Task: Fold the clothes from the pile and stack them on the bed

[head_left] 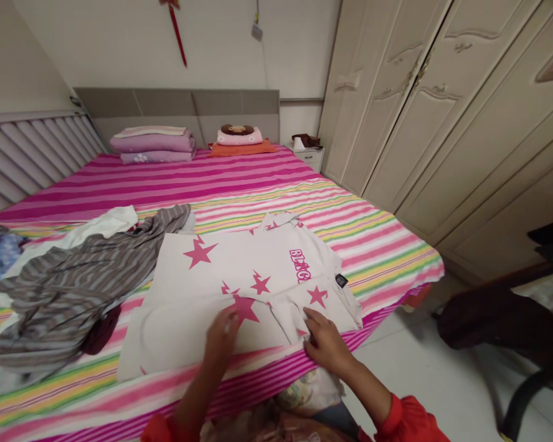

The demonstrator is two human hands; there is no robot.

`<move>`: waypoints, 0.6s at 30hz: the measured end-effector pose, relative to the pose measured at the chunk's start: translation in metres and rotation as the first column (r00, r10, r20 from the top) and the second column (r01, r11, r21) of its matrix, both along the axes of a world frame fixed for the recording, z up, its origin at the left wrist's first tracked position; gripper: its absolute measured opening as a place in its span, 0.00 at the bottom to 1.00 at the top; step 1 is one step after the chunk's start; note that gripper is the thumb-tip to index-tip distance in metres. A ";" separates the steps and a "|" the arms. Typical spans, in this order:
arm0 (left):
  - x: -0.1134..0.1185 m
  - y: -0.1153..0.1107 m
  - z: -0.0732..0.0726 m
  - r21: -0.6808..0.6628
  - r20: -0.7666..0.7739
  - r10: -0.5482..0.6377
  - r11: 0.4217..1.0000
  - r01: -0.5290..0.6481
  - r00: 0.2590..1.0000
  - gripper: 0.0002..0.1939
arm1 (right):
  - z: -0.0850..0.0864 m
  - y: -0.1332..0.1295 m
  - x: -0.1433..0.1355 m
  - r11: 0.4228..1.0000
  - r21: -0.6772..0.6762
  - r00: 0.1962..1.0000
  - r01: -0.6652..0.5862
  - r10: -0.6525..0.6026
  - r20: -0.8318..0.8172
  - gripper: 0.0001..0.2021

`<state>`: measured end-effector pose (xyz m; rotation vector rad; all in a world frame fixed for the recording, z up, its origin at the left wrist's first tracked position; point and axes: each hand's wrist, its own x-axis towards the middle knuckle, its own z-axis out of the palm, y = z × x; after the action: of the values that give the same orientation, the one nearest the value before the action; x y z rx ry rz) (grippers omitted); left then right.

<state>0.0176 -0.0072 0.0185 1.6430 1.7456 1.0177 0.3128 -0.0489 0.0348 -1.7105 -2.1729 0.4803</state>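
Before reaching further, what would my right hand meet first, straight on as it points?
Your right hand would meet the white shirt first; it may already be touching its rumpled cloth.

Through the head camera I identify the support as a bed (207, 178), magenta-striped at the head and multicoloured-striped toward me. A white shirt (223, 258) with pink stars lies spread along the near edge. To its left I log a grey-brown striped garment (85, 273), a maroon cloth (102, 331) and a blue checked garment (0, 252). Positioned at the head end are folded purple bedding (154, 145) and an orange cloth (244, 150).
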 end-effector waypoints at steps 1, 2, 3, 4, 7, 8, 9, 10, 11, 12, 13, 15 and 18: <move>0.022 -0.003 -0.003 -0.057 0.073 -0.075 0.995 0.079 0.995 0.18 | -0.003 0.000 0.003 0.999 -0.022 0.999 -0.033 0.033 -0.044 0.20; 0.043 -0.005 -0.006 -0.120 0.153 -0.115 0.984 0.133 0.982 0.17 | -0.006 0.000 0.007 0.998 -0.019 0.993 -0.060 0.058 -0.101 0.23; 0.061 -0.005 -0.008 -0.189 0.230 -0.116 0.969 0.161 0.966 0.17 | -0.008 0.001 0.011 0.998 0.006 0.985 -0.070 0.070 -0.160 0.26; 0.077 -0.004 -0.009 -0.253 0.288 -0.091 0.953 0.167 0.953 0.17 | -0.010 0.003 0.016 0.997 0.047 0.975 -0.055 0.064 -0.214 0.27; 0.105 0.008 -0.006 -0.390 0.364 0.009 0.910 0.143 0.931 0.14 | -0.016 0.015 0.029 0.968 0.178 0.937 0.179 -0.112 -0.331 0.21; 0.110 0.013 -0.004 -0.400 0.355 0.024 0.908 0.128 0.935 0.13 | -0.018 0.021 0.033 0.940 0.196 0.910 0.278 -0.193 -0.366 0.19; 0.112 0.018 -0.002 -0.395 0.342 0.029 0.911 0.116 0.939 0.13 | -0.020 0.027 0.036 0.909 0.192 0.874 0.370 -0.270 -0.405 0.19; 0.112 0.024 -0.001 -0.381 0.331 0.028 0.918 0.106 0.943 0.14 | -0.023 0.034 0.038 0.879 0.167 0.831 0.446 -0.338 -0.441 0.21; 0.112 0.029 0.001 -0.361 0.320 0.027 0.927 0.096 0.947 0.14 | -0.025 0.041 0.040 0.854 0.129 0.790 0.504 -0.395 -0.469 0.23; 0.111 0.034 0.002 -0.337 0.309 0.024 0.938 0.086 0.951 0.15 | -0.028 0.047 0.041 0.836 0.087 0.755 0.542 -0.439 -0.487 0.26; 0.110 0.039 0.003 -0.310 0.298 0.019 0.948 0.078 0.954 0.14 | -0.030 0.053 0.040 0.824 0.050 0.730 0.565 -0.470 -0.496 0.29; 0.107 0.047 0.004 -0.258 0.279 0.011 0.964 0.064 0.960 0.12 | -0.031 0.062 0.037 0.817 0.005 0.709 0.576 -0.497 -0.500 0.34; 0.104 0.057 0.005 -0.207 0.265 -0.013 0.976 0.071 0.964 0.06 | -0.030 0.071 0.029 0.829 -0.020 0.708 0.559 -0.489 -0.509 0.37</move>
<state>0.1212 0.0502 0.0232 1.3387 1.5765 0.9425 0.3417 0.0220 0.0044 -1.7815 -1.2474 0.5215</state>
